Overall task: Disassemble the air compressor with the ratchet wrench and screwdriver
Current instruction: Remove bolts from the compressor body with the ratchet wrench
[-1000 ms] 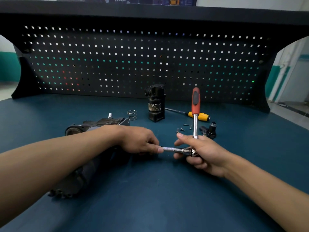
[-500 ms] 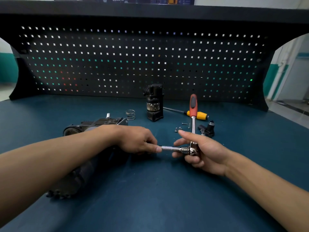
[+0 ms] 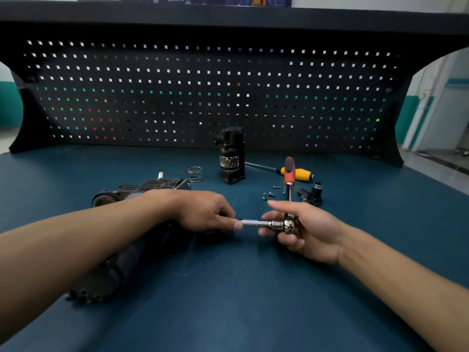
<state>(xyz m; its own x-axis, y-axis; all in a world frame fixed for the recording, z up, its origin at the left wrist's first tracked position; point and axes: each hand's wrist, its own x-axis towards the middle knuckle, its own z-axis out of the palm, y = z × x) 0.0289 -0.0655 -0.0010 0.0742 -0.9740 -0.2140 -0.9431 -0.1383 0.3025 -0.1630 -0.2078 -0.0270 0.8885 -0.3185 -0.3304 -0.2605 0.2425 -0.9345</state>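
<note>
Handle of ratchet wrench (image 3: 289, 185) is now tilted further back; its head is gripped by right hand (image 3: 311, 231), extension bar (image 3: 256, 222) pinched by left hand (image 3: 204, 212) beside air compressor (image 3: 142, 188); tool is probably being prepared.

Spring (image 3: 195, 174) left of canister (image 3: 231, 156), screwdriver (image 3: 295, 172) right

No legible text, poster (image 3: 182, 0) above pegboard (image 3: 177, 97) too blurred, worn label (image 3: 229, 161) on black part (image 3: 231, 138) unreadable
</note>
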